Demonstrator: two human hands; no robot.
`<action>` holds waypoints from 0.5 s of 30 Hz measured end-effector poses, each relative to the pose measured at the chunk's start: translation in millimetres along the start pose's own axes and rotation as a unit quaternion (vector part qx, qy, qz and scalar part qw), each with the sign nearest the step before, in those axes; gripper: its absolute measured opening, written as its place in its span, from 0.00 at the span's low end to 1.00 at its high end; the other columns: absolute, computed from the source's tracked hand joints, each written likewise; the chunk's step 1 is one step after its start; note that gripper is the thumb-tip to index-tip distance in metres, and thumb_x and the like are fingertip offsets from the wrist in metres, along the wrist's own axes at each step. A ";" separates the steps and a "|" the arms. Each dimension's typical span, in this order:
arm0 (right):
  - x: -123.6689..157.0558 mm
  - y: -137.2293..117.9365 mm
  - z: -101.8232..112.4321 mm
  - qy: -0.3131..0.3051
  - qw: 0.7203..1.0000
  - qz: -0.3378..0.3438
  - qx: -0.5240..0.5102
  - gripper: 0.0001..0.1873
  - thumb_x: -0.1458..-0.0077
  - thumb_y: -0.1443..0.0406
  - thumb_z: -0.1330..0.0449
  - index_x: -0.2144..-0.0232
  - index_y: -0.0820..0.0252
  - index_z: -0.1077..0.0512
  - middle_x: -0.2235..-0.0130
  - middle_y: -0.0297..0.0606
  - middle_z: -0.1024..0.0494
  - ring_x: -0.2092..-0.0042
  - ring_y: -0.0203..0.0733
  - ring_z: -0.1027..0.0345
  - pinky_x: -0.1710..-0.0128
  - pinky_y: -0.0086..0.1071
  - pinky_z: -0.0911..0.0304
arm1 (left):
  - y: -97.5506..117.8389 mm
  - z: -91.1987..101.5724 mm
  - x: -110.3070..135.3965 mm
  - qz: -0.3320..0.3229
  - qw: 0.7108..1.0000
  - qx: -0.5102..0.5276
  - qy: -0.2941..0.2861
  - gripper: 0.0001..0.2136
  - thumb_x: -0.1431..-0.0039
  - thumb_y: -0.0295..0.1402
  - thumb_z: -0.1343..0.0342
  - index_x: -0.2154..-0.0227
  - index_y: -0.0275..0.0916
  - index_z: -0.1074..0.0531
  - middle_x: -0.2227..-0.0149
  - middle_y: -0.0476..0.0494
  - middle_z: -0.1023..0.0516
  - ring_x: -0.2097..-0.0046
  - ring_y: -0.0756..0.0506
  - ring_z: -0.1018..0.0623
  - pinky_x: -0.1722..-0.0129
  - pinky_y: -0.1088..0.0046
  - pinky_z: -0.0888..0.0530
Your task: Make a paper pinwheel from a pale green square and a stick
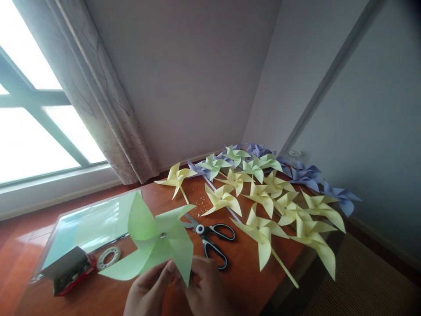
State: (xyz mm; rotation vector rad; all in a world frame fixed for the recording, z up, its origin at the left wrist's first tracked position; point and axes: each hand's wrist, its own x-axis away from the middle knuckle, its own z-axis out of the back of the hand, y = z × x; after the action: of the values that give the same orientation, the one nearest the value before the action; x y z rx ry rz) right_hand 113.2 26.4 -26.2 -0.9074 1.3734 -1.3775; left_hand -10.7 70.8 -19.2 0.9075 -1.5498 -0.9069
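A light green paper pinwheel (154, 248), with a metal pin at its centre, faces me above the near part of the table. My left hand (148, 289) is closed on its lower edge, thumb in front near the middle. Behind the lower right blade is my right hand (205, 283), fingers curled in at the pinwheel and partly hidden by the paper. No stick shows on this pinwheel. Just beyond my right hand lie scissors (200, 229) with black and grey handles, their blades partly covered by the green paper.
Several yellow pinwheels (258, 228), green pinwheels (213, 166) and purple pinwheels (340, 195) spread over the right and far side of the table (243, 281). At left are a small open box (70, 272), a tape roll (108, 258) and a clear folder of coloured paper (95, 219). Paper scraps (197, 204) lie mid-table.
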 end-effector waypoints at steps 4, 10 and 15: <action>-2.1 0.1 1.4 0.001 0.998 0.025 0.055 0.18 0.38 0.57 0.40 0.77 0.58 0.25 0.75 0.35 0.27 0.71 0.40 0.35 0.68 0.31 0.41 | -1.4 -0.4 2.6 0.006 1.000 0.023 0.007 0.22 0.64 0.51 0.25 0.70 0.38 0.15 0.67 0.43 0.15 0.58 0.39 0.18 0.57 0.72 0.21; -2.2 5.3 1.8 0.044 0.978 0.087 0.186 0.11 0.42 0.61 0.35 0.75 0.57 0.29 0.72 0.34 0.27 0.68 0.40 0.35 0.66 0.32 0.45 | -0.6 -5.6 1.7 0.036 0.997 0.063 0.016 0.23 0.67 0.51 0.24 0.70 0.40 0.15 0.63 0.44 0.14 0.53 0.36 0.18 0.52 0.68 0.21; -5.9 -4.3 18.7 0.056 0.982 0.082 0.161 0.06 0.40 0.65 0.38 0.70 0.56 0.23 0.68 0.36 0.23 0.65 0.41 0.31 0.65 0.32 0.42 | 2.4 -8.2 3.4 0.020 1.000 -0.023 -0.007 0.26 0.65 0.52 0.25 0.64 0.40 0.15 0.55 0.40 0.14 0.44 0.31 0.22 0.44 0.60 0.25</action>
State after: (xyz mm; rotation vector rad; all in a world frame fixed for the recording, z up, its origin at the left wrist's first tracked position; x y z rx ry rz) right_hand 132.1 26.4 -19.6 -0.4993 1.2301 -1.4867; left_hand -3.4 68.1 -14.5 0.8362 -1.5470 -0.9177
